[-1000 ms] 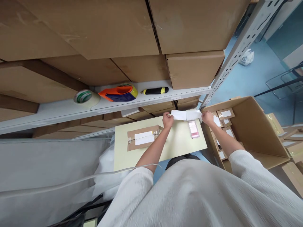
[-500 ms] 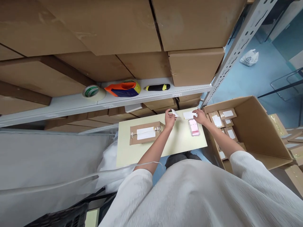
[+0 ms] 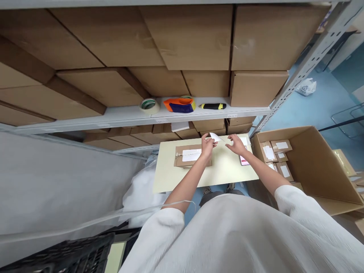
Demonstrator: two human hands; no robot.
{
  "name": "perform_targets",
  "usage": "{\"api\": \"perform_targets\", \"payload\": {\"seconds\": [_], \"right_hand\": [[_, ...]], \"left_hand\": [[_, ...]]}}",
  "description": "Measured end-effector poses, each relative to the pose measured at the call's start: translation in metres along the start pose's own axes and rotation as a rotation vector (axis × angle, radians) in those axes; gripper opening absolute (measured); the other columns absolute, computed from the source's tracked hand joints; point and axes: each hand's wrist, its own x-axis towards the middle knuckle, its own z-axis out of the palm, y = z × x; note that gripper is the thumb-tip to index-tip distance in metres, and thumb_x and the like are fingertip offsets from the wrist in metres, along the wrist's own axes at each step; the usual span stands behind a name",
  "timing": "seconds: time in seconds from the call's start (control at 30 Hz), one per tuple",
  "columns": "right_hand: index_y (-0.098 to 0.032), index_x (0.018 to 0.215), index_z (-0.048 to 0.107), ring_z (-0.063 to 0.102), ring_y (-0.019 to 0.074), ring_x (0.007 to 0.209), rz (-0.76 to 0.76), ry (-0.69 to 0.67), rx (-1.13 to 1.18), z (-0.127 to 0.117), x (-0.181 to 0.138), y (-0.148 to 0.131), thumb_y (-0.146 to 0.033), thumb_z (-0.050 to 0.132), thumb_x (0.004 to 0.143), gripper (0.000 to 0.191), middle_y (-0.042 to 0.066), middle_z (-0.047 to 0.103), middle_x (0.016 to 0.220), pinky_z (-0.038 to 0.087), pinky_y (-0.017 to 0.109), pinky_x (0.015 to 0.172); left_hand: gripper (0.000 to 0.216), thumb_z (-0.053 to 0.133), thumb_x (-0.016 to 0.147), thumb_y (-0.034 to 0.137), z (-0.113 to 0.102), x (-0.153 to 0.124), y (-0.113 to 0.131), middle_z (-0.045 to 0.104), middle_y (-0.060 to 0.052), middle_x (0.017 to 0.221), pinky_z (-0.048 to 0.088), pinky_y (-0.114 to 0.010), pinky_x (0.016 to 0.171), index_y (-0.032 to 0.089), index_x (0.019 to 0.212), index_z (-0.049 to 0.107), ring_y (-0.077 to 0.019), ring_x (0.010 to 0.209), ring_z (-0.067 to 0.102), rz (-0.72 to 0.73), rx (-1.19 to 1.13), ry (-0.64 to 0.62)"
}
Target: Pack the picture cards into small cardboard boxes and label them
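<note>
My left hand (image 3: 208, 146) is closed, pinching a white paper label (image 3: 215, 137) that curls up above the table. Just to its right, my right hand (image 3: 236, 145) has thumb and fingers apart, close to the label's free edge with a small gap between. A taped cardboard box (image 3: 179, 161) with a white label on top lies on the cream table (image 3: 166, 178), partly behind my left hand and forearm. A phone (image 3: 243, 160) with a pink screen is partly hidden under my right wrist. Beside it lies more white paper (image 3: 244, 140).
A tape roll (image 3: 149, 106), an orange and blue tape dispenser (image 3: 179, 105) and a black and yellow utility knife (image 3: 212, 106) sit on the shelf (image 3: 119, 116) among cardboard boxes. To the right stands a large open carton (image 3: 321, 163) holding several small labelled boxes (image 3: 267, 151).
My right hand has left the white paper by the phone and moved left toward the label in my left hand. The camera view has shifted, so the shelf items appear further right.
</note>
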Motion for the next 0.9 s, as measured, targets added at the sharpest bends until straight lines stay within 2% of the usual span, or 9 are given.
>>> {"api": "perform_targets", "payload": {"seconds": [0.07,0.13,0.33,0.47,0.63,0.77,0.9], "right_hand": [[-0.025,0.108,0.064,0.064,0.0271,0.108,-0.022,0.034,0.039,0.010,0.002,-0.022,-0.032,0.064,0.094,0.016,0.010,0.068,0.118,0.052,0.042,0.100],[-0.026,0.100,0.064,0.065,0.0261,0.108,-0.023,0.047,0.090,0.022,0.004,-0.045,-0.031,0.059,0.096,0.008,0.009,0.069,0.113,0.052,0.041,0.100],[-0.027,0.092,0.059,0.067,0.0233,0.098,0.055,0.007,0.242,0.057,0.004,-0.108,-0.030,0.059,0.085,0.007,0.003,0.072,0.098,0.055,0.038,0.096],[-0.027,0.090,0.058,0.065,0.0219,0.091,0.075,-0.001,0.270,0.082,0.003,-0.132,-0.033,0.060,0.082,0.011,0.002,0.069,0.092,0.056,0.036,0.089],[-0.025,0.091,0.057,0.059,0.0186,0.077,0.190,-0.040,0.391,0.105,0.004,-0.144,-0.040,0.064,0.077,0.021,-0.001,0.061,0.080,0.051,0.032,0.073],[-0.024,0.088,0.057,0.053,0.0158,0.071,0.233,-0.104,0.491,0.109,0.006,-0.154,-0.043,0.068,0.071,0.027,-0.004,0.057,0.074,0.044,0.029,0.066],[-0.023,0.087,0.059,0.049,0.0140,0.069,0.262,-0.170,0.561,0.107,0.005,-0.162,-0.044,0.071,0.068,0.030,-0.005,0.057,0.073,0.039,0.028,0.065]], "left_hand": [[0.070,0.068,0.088,0.025,-0.024,-0.002,-0.002,0.071,-0.003,0.107,0.063,-0.030,0.080,0.031,0.153,0.045,-0.0178,0.090,0.079,-0.010,0.002,0.009],[0.069,0.068,0.086,0.023,-0.052,-0.004,-0.005,0.072,-0.006,0.116,0.063,-0.031,0.081,0.030,0.151,0.047,-0.0191,0.096,0.077,-0.013,0.004,0.029],[0.071,0.062,0.077,0.009,-0.136,-0.007,-0.014,0.068,-0.008,0.136,0.060,-0.031,0.099,0.030,0.144,0.052,-0.0200,0.126,0.069,0.048,-0.025,0.099],[0.057,0.060,0.080,0.011,-0.178,-0.009,-0.022,0.066,-0.009,0.139,0.058,-0.031,0.101,0.030,0.134,0.056,-0.0199,0.131,0.066,0.050,-0.065,0.146],[0.056,0.065,0.076,0.008,-0.209,-0.014,-0.031,0.070,-0.009,0.128,0.059,-0.033,0.096,0.027,0.129,0.059,-0.0218,0.119,0.070,0.059,-0.053,0.057],[0.052,0.073,0.079,0.009,-0.219,-0.014,-0.036,0.068,-0.009,0.129,0.056,-0.032,0.098,0.024,0.127,0.060,-0.0188,0.112,0.069,0.094,-0.008,0.089],[0.046,0.075,0.082,0.010,-0.226,-0.007,-0.038,0.071,-0.003,0.103,0.055,-0.031,0.093,0.022,0.124,0.061,-0.0153,0.094,0.070,0.074,0.015,0.042]]}}
